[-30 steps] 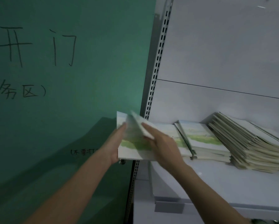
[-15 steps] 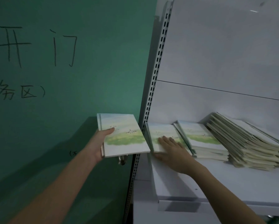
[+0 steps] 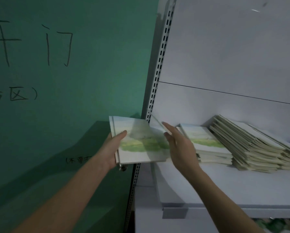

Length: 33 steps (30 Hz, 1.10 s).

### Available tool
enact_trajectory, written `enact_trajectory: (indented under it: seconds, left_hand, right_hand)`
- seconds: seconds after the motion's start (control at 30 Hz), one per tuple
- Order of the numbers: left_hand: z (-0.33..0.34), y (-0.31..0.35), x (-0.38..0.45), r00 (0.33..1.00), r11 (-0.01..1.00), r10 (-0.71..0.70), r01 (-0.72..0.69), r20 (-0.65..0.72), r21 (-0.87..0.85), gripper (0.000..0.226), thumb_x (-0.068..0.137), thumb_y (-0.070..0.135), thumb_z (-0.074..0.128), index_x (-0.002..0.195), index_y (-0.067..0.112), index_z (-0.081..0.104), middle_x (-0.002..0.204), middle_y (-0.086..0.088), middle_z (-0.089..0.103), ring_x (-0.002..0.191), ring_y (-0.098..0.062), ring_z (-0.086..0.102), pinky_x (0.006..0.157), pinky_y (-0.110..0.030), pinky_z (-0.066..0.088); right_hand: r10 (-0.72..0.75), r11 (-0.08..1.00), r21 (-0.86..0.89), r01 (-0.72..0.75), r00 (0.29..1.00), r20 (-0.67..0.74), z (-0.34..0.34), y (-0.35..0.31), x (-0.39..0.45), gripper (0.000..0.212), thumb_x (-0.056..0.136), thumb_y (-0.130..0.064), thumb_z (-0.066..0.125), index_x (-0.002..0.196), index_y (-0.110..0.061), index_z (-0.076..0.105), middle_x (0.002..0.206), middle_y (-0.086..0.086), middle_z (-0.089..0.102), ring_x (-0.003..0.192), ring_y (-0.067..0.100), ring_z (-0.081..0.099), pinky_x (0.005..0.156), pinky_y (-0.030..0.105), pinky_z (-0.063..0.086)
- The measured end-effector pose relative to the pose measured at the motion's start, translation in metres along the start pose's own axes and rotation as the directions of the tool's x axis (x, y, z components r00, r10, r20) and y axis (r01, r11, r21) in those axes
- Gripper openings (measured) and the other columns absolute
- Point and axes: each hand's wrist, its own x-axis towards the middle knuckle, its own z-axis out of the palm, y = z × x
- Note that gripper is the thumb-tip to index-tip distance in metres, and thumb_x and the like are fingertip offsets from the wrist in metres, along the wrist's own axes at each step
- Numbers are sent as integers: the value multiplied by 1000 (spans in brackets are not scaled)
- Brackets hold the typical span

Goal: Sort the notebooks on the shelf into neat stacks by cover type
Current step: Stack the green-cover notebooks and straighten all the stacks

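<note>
Green-cover notebook [image 3: 137,140] clamped in left hand [image 3: 110,148] grip; right hand [image 3: 179,148] pinches blurred second notebook [image 3: 156,121].

1. Landscape notebook [image 3: 137,147]: smooth printed cover, low sheen.
2. Cream stack [image 3: 251,147]: matt paper covers.
3. Shelf [image 3: 224,187]: smooth white painted metal, it seems.
4. Slotted upright [image 3: 159,64]: painted metal.
5. Green wall [image 3: 90,64]: matt.

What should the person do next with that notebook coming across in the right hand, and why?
Probably lay the blurred notebook in the right hand flat onto the notebook the left hand grips. Both seem to show the same green landscape cover, and it already hovers just above.
</note>
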Motion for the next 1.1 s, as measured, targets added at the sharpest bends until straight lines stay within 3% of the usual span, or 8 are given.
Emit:
enact_trajectory:
  seconds: [0.13,0.2,0.4,0.53,0.67,0.83,1.0,1.1]
  left_hand:
    - [25,-1,-5,994,1000,-4,5,105,-13,53,85,57,61,123,22,59,107,-14,73,90,-35,73,61,-40,59]
    - [29,-4,-3,997,999,32,-31,65,-18,48,84,39,72,126,22,58,108,-13,73,89,-35,72,58,-38,57]
    - [47,-3,-3,999,996,30,-28,19,-82,39,87,22,69,124,14,60,102,-13,74,87,-32,72,55,-37,58]
    - [85,-3,-1,998,999,0,2,60,-44,38,90,24,66,125,13,58,105,-13,74,89,-30,73,59,-38,60]
    - [139,-9,11,994,999,-29,26,102,22,41,89,18,68,126,11,53,110,-16,71,94,-31,72,67,-40,61]
    - [208,-16,25,993,969,63,-86,104,231,49,84,25,74,126,6,56,113,-14,70,97,-29,70,86,-44,58]
    - [230,-70,16,980,782,180,-193,82,592,87,86,50,61,155,18,19,159,0,26,143,-23,31,116,-40,28]
    - [226,-95,9,950,706,295,-288,102,647,83,90,46,62,156,25,16,163,6,9,148,-16,17,120,-42,20]
  right_hand:
    - [-271,928,-150,342,893,361,14,-25,-19,50,101,-48,38,149,-38,30,155,-5,35,140,20,36,112,41,34]
    - [-239,943,-84,322,830,504,11,-25,-20,60,96,-62,29,151,-41,20,161,-10,14,149,13,9,119,37,15]
    - [31,989,136,-53,987,156,-25,15,-10,54,99,-45,44,149,-33,31,146,-22,32,132,1,34,110,31,33]
    - [294,599,641,-479,877,380,-52,41,-4,36,97,-16,54,132,-20,50,123,3,63,96,18,68,78,34,59]
    - [411,536,703,-468,871,267,-68,82,2,40,95,-7,53,134,-11,51,121,18,60,83,25,67,67,35,57]
    - [440,728,579,-367,898,16,-95,131,12,27,93,-9,51,120,-13,57,109,4,68,92,20,67,79,40,58]
    - [291,953,-106,-284,955,53,-106,168,16,40,95,-23,49,134,-13,47,127,7,56,118,34,50,99,40,38]
    - [258,966,4,-259,964,64,-96,183,6,53,95,-30,50,143,-14,35,140,9,47,126,32,45,103,47,39]
